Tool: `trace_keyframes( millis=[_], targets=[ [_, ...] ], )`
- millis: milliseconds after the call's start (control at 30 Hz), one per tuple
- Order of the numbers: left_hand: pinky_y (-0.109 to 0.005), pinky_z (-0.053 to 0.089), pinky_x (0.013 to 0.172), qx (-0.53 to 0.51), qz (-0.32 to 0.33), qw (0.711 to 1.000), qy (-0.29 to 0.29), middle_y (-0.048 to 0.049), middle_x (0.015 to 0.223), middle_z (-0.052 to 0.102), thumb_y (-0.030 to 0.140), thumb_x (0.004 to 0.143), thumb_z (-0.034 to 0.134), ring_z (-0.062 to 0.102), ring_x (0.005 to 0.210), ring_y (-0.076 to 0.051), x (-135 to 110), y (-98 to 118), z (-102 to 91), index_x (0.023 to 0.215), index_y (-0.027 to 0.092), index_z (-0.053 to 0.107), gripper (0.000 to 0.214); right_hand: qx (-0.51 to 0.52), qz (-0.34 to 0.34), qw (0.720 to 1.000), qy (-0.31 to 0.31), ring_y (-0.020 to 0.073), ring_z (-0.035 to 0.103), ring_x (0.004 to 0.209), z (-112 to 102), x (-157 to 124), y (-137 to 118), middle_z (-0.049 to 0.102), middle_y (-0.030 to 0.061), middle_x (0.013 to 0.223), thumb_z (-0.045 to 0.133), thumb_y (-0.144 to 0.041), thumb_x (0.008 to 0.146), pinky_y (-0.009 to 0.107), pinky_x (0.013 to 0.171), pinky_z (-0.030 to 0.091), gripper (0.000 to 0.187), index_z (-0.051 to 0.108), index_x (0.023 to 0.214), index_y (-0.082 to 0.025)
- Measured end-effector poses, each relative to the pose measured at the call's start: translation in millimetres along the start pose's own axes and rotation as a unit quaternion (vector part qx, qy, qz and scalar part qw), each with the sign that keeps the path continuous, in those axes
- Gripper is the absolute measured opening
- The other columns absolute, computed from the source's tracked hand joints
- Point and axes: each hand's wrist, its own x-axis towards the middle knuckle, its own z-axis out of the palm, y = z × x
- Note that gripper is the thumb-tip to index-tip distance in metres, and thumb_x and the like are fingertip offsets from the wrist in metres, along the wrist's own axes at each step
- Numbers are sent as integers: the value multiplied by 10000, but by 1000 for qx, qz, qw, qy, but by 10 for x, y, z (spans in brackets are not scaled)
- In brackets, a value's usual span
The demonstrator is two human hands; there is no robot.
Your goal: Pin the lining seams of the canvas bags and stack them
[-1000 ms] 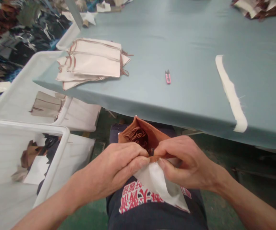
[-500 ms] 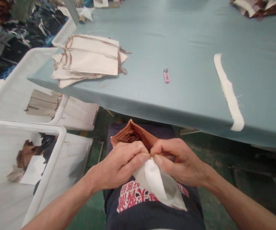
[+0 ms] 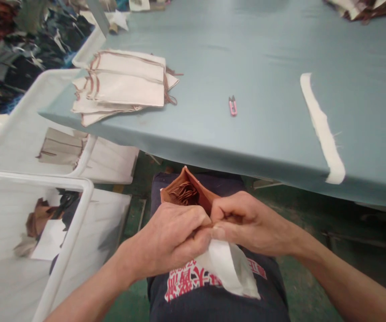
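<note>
Over my lap, my left hand (image 3: 179, 237) and my right hand (image 3: 243, 221) meet with thumbs and fingertips pinched together. Between them they grip a white cloth piece (image 3: 235, 268), whose loose end hangs down over my dark apron (image 3: 193, 308) with red lettering. Just beyond my fingers lies a brown leather-like piece (image 3: 209, 192), folded open with several brown folds (image 3: 184, 193) inside. Whether it is joined to the white cloth is hidden by my hands. The exact spot being pinched is covered by my fingertips.
On the blue-green table (image 3: 263, 134) lie pink thread snips (image 3: 232, 106), a white cloth strip (image 3: 322, 127) and a stack of cream panels (image 3: 129, 82) with brown edging. White bins (image 3: 85, 188) holding scraps stand at the left. More cloth pieces (image 3: 367, 9) lie at the far right.
My left hand has rolled over and its fingers have curled further at the pinch. The white cloth's hanging end has shifted slightly down. The table things stay put.
</note>
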Motion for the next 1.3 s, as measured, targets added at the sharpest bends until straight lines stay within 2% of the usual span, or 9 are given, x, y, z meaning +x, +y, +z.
trace_keyframes(
  millis=[200,300,400,567,767,933,1033,1200,1300],
  targets=[
    [-205,289,507,-159,-82,984,-10,76,584,453,252,984,610,380,520,-64,15,-75,-30,672,171,504,340,129,-25,991,9,63,251,503,149,36,166,331,-82,568,656,-569,926,208,445,202,509,443,650,-199],
    [-204,309,523,-178,-91,980,-18,71,612,481,216,970,608,411,539,-64,21,-83,-6,698,163,536,287,80,-56,994,56,74,259,503,163,-1,230,316,-76,563,592,-546,963,220,451,205,504,393,639,-214],
    [-211,360,581,-136,-68,988,-38,55,669,551,184,995,549,484,592,-77,16,-51,-11,785,165,586,215,-73,-100,990,73,73,281,491,73,-34,202,337,-74,569,550,-378,987,227,463,217,417,390,640,-213],
    [-232,382,621,-67,-38,997,-22,39,682,607,216,1038,517,531,620,-92,20,-2,-40,789,174,605,267,-298,-168,939,34,81,441,549,-118,-92,-34,525,-46,623,545,-258,1018,232,554,316,324,515,702,-193],
    [-238,337,591,-60,-5,998,16,40,633,584,445,1041,557,491,579,-90,59,-132,-33,721,165,574,425,-272,-172,947,24,68,405,508,-176,-138,-189,495,-63,583,557,-337,1045,217,519,306,402,493,676,-194],
    [-230,303,557,-71,17,997,35,50,597,516,479,1030,563,433,551,-78,52,-232,22,657,162,525,491,-154,-52,987,6,68,350,498,-235,-164,-66,444,-65,583,578,-523,1012,208,461,264,484,513,674,-183],
    [-226,305,548,-98,7,994,37,54,592,492,484,1001,611,422,547,-76,52,-238,42,634,161,520,497,-124,-27,992,-5,79,356,517,-261,-189,-67,439,-54,593,532,-671,982,220,469,263,576,537,688,-176],
    [-224,292,534,-141,-37,989,24,64,589,457,505,958,664,396,540,-74,46,-219,17,626,162,503,504,-197,-55,979,-20,89,398,537,-272,-201,-155,459,-32,601,374,-601,1069,220,509,315,600,502,661,-181],
    [-217,268,518,-168,-52,984,27,74,584,420,489,940,693,344,533,-66,30,-233,8,616,160,476,510,-315,-132,939,41,88,423,517,-246,-190,-127,506,-30,586,422,-425,1092,232,518,314,491,519,675,-185]
  ],
)
